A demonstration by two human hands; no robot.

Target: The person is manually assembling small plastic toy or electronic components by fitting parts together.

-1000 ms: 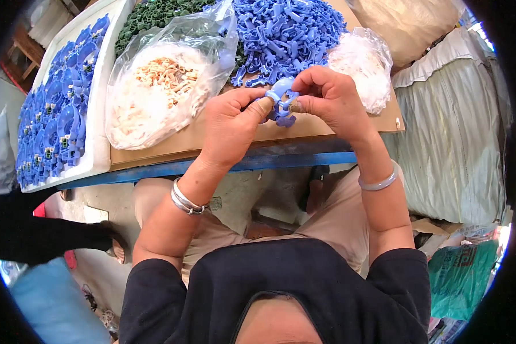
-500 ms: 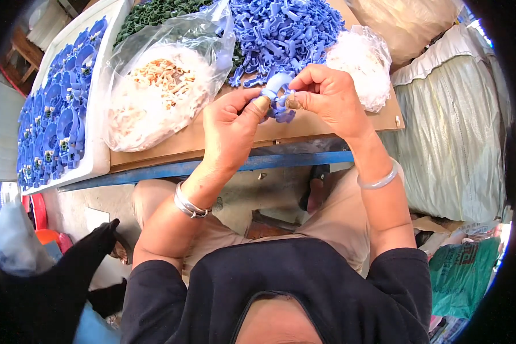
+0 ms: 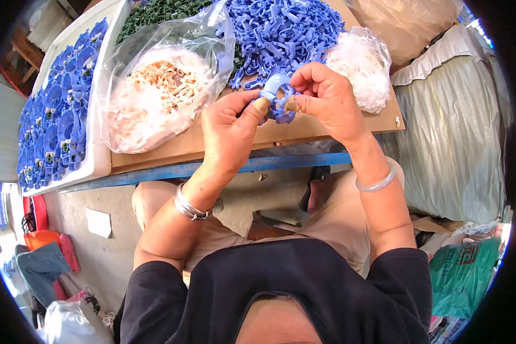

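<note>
Above the table's near edge, both my hands are closed on a blue plastic part (image 3: 276, 82) with a rounded, ring-like body. My left hand (image 3: 229, 132) pinches its left side between thumb and fingers. On the other side, my right hand (image 3: 338, 106) grips it with thumb and bent forefinger. My fingers cover some of the part, and any smaller piece between them is hidden. Just beyond lies a heap of small blue plastic pieces (image 3: 286, 34). A clear bag of beige pieces (image 3: 166, 86) lies left of my hands, and a smaller bag of whitish pieces (image 3: 358, 69) lies right.
A white tray (image 3: 105, 123) with rows of blue assemblies (image 3: 51, 114) stands at the left. Dark green pieces (image 3: 155, 20) are heaped at the back. A large pale sack (image 3: 453, 137) stands right of the wooden table (image 3: 338, 131). A person's denim-clad leg (image 3: 40, 269) shows lower left.
My hands have hardly moved and still hold the blue part. A large dark shape at the lower left has gone from view, uncovering floor, a denim leg and a plastic bag.
</note>
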